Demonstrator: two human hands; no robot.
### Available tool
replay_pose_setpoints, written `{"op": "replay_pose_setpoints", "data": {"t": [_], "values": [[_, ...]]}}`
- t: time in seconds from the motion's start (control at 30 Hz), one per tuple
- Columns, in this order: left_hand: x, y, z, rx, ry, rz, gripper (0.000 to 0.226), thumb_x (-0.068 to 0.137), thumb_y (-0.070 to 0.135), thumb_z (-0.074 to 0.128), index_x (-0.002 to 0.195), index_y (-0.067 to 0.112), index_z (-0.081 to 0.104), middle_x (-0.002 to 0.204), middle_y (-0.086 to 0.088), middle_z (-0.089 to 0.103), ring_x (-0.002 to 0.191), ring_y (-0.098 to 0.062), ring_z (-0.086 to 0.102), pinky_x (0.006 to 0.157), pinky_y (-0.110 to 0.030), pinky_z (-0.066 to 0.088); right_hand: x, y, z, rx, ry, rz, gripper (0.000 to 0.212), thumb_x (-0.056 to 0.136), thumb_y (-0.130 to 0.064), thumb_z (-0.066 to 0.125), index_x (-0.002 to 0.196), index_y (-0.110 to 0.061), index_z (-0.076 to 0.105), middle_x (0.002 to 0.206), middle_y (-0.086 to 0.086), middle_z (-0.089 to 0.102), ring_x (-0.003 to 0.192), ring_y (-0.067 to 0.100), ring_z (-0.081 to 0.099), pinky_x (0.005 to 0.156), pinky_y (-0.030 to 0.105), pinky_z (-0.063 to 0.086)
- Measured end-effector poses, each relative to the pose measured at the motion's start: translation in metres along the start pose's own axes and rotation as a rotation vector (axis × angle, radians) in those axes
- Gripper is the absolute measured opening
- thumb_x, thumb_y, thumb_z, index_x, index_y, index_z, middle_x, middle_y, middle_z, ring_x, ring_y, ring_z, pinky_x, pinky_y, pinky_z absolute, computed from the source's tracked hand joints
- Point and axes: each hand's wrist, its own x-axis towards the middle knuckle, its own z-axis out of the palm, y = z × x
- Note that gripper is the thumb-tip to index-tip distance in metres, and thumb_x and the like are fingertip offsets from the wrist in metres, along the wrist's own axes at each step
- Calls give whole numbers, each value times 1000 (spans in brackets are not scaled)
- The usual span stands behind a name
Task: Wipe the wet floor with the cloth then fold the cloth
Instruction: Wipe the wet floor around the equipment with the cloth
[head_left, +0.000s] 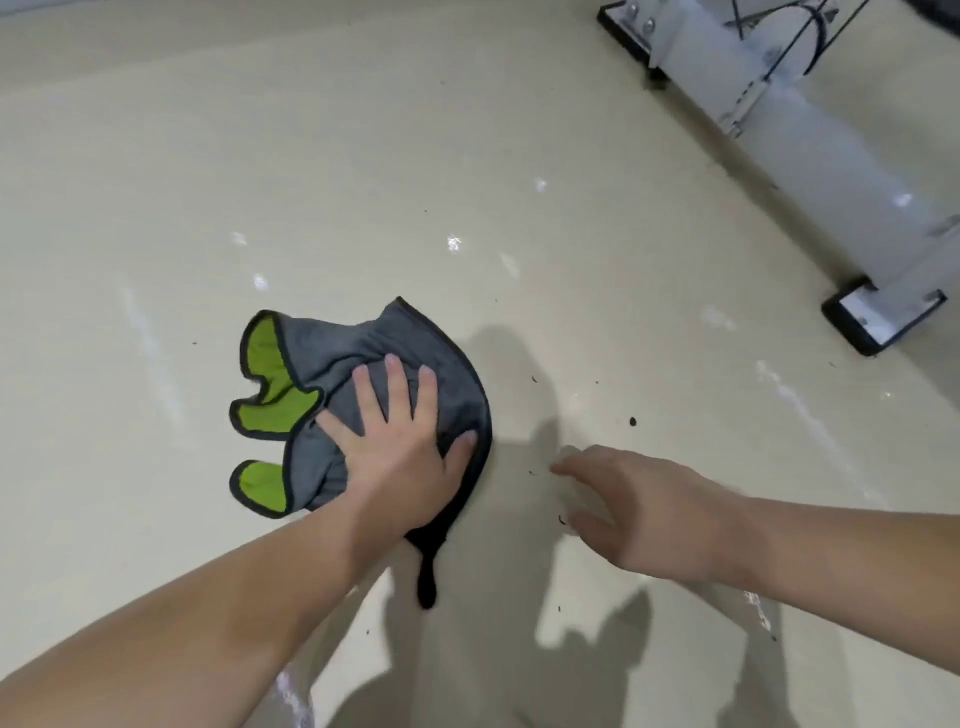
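Cloth: grey microfibre with black edging, lying bunched on the cream floor, left of centre. Along its left edge three folds are turned over, exposing a lime-green underside. A black hanging loop trails from its near end onto the floor.

Left hand: palm down on the right half of the cloth, fingers straight and spread, thumb lying along the cloth's right edge. It presses the cloth flat against the floor.

Floor: pale wet streaks to the left of the cloth, with bright glints beyond it. Dark specks are scattered to the right of the cloth.

Right hand: apart from the cloth, palm down over the specks, fingers loosely extended and holding nothing. It is blurred; contact with the floor cannot be determined.

Upper right: a white metal frame standing on the floor, with a black foot at its near end
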Motion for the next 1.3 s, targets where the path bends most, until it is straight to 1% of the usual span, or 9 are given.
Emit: {"op": "replay_pose_setpoints", "data": {"t": [0.23, 0.37, 0.43, 0.53, 0.7, 0.87, 1.03, 1.17, 1.3], "values": [[-25, 140, -12, 142, -464, 701, 89, 101, 67, 37, 164, 34, -15, 169, 1, -35, 150, -31, -41, 118, -71, -19, -67, 60, 40, 138, 149, 60, 80, 92, -37, 41, 161, -21, 5, 165, -12, 9, 148, 7, 29, 114, 23, 36], [-12, 126, -72, 195, -487, 838, 54, 105, 41, 49, 156, 24, 42, 169, -6, 26, 158, -29, 17, 128, -46, 19, -60, 72, 48, 1, 132, 42, 79, 97, -45, 33, 160, -14, -1, 167, 5, -11, 156, 18, -6, 126, 35, 15], [-5, 125, -109, 277, -485, 798, 30, 105, 35, 50, 127, 19, 61, 136, -1, 55, 130, -26, 52, 108, -42, 45, -33, 73, 53, -36, 180, -51, 80, 97, -48, 37, 161, -14, 5, 168, 10, -10, 156, 25, -11, 126, 44, 9], [1, 140, -137, 321, -536, 683, 7, 105, 29, 48, 99, 32, 52, 109, 3, 63, 103, -23, 62, 91, -43, 53, 9, 75, 63, -81, 169, -164, 81, 96, -65, 30, 162, -28, 1, 169, 1, -15, 151, 19, -30, 125, 46, -10], [15, 164, -127, 176, -441, 567, 27, 102, 30, 49, 126, 25, 59, 124, -1, 62, 115, -26, 61, 98, -42, 51, 34, 119, 61, -95, 252, -105, 91, 83, -90, 19, 159, -42, 7, 169, -6, -16, 150, 16, -30, 122, 51, -9], [2, 186, -107, 125, -478, 509, 44, 95, 40, 45, 133, 20, 56, 135, 2, 53, 121, -25, 60, 102, -38, 49, 33, 223, 30, -7, 472, 352, 100, 75, -97, 16, 159, -42, 18, 171, 1, 1, 156, 28, -1, 124, 54, 4], [-10, 173, -109, 244, -485, 552, 43, 105, 36, 44, 149, 32, 44, 160, 8, 35, 133, -21, 55, 106, -38, 47, 46, 231, 21, 172, 431, 779, 93, 84, -88, 11, 160, -36, -3, 169, 9, -13, 154, 32, -15, 123, 54, -7], [-28, 128, -132, 189, -461, 502, 47, 107, 36, 44, 153, 37, 39, 165, 15, 27, 142, -16, 48, 108, -34, 45, 67, 146, 45, 117, 517, 767, 83, 94, -70, 16, 162, -25, 1, 168, 21, -7, 152, 45, -10, 121, 61, 0], [-61, 53, -147, 126, -447, 360, 41, 106, 36, 46, 147, 36, 48, 165, 14, 30, 148, -10, 40, 113, -29, 40, 77, 27, 77, 51, 389, 434, 86, 94, -69, 19, 161, -22, -9, 167, 21, -15, 150, 46, -21, 120, 61, -11]]}}
